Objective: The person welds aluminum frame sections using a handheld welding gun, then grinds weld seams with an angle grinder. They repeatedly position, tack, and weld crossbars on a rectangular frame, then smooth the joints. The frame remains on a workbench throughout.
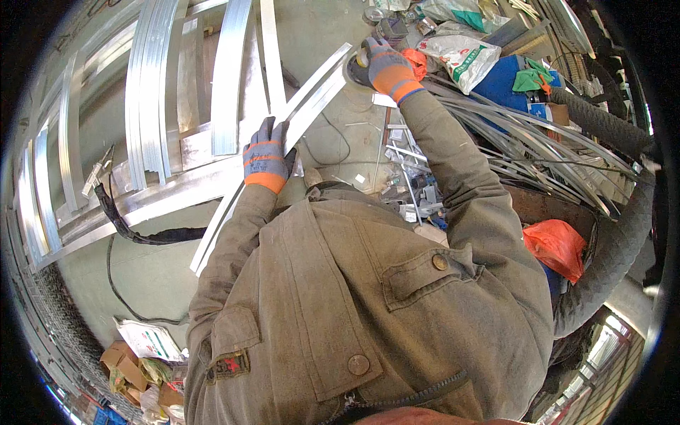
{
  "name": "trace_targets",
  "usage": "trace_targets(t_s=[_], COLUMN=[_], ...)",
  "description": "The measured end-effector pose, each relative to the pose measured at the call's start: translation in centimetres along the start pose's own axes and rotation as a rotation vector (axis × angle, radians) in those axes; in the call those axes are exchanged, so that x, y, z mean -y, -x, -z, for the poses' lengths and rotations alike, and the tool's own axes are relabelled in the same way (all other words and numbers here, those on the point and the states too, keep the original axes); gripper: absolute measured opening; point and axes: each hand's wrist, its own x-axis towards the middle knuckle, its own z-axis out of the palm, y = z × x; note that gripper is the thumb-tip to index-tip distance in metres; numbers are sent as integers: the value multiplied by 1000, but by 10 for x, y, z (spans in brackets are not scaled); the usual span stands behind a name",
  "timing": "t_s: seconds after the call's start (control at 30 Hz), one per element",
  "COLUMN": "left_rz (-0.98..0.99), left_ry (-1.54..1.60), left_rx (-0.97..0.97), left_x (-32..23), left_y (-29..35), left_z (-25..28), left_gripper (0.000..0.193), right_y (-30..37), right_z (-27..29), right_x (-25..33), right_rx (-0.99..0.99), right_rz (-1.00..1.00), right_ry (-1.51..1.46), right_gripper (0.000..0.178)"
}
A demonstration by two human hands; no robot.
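Observation:
A long, pale metal channel (316,97) runs slantwise in front of me, from near my right hand down past my left forearm. My left hand (265,157), in a grey and orange work glove, is closed round its middle with the fingers over its edge. At the channel's far end my right hand (391,69), gloved alike, is closed on a dark, round-edged tool (356,74) with a bit of yellow on it. The glove hides most of this tool, so its exact kind cannot be made out. Its rim is at or very close to the channel's end.
A metal frame (191,170) bearing several silver profiles (150,92) stands at left, with a black-sleeved cable (131,230) hanging over it. To the right lie a heap of thin metal strips (538,142), a white sack (464,60) and a red bag (556,248). Offcuts (418,188) litter the floor.

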Motion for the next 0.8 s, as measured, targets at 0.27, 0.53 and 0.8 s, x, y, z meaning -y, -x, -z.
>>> trace_targets(t_s=[0.27, 0.53, 0.8], left_rz=[-8, 22, 17], left_ry=[2, -15, -12], left_rx=[-12, 10, -9], left_x=[-2, -3, -2], left_y=[2, 2, 4], left_z=[2, -1, -2], left_gripper=[71, 71, 70], right_y=[35, 35, 19], right_z=[-12, -6, -3], right_x=[20, 21, 12], right_rx=[48, 232, 5], right_rz=[200, 191, 82], right_ry=[-142, -89, -21], right_gripper=[66, 66, 61])
